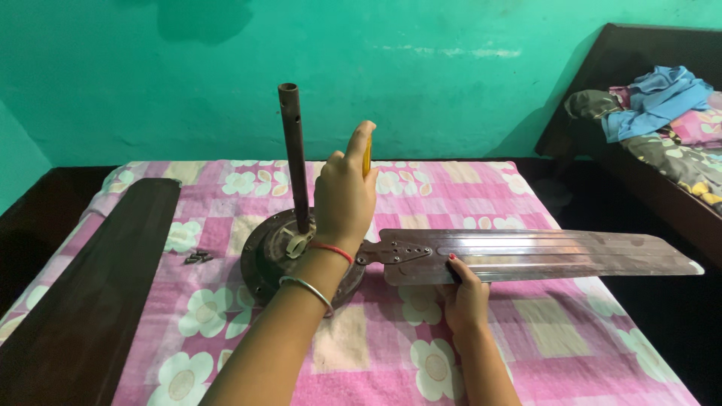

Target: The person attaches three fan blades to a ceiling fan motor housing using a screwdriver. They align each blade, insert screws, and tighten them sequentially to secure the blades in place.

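Lighting: I am viewing 1 dim indoor frame, light falling from above and front. Glare: a soft sheen is running along the fan blade [541, 254]. Shadows: a dark patch is sitting on the green wall [451, 75] at top, and the floor beside the bed is sinking into black. Focus: edges are staying fairly sharp; the left hand [344, 197] is showing no blur.
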